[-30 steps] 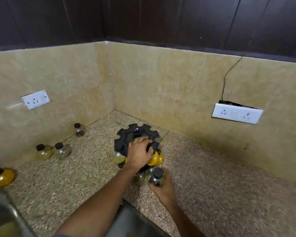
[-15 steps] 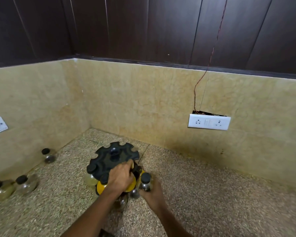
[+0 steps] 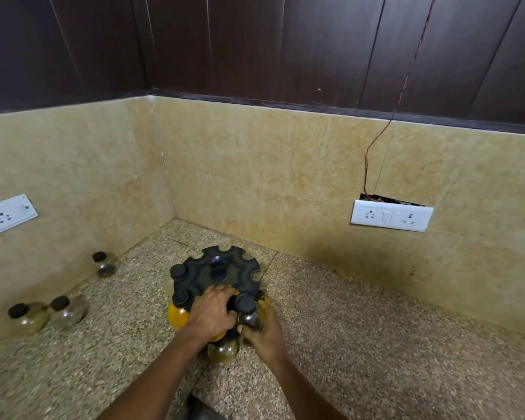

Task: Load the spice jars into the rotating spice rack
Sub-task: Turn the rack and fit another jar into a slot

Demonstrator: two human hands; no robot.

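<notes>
A black rotating spice rack (image 3: 215, 272) stands in the counter corner, with notched slots around its top. Black-capped jars hang in its near-left slots, one with yellow powder (image 3: 178, 313). My left hand (image 3: 212, 313) lies closed over the rack's near rim. My right hand (image 3: 262, 327) grips a dark glass jar (image 3: 246, 310) with a black cap, held against the rack's near-right edge. Another jar (image 3: 223, 351) sits low in the rack beneath my hands. Three loose jars stand along the left wall: one far (image 3: 103, 265) and two nearer (image 3: 65, 310), (image 3: 26, 318).
The speckled stone counter (image 3: 361, 344) runs to tiled walls on two sides. A white socket plate (image 3: 391, 215) with a loose red wire hangs on the back wall, another socket plate (image 3: 6, 215) on the left wall. A dark edge (image 3: 199, 409) shows at the bottom.
The view shifted, so the yellow jar at far left and the sink edge have left the frame. My right hand brought the dark jar up from the counter to the rack's near-right edge.
</notes>
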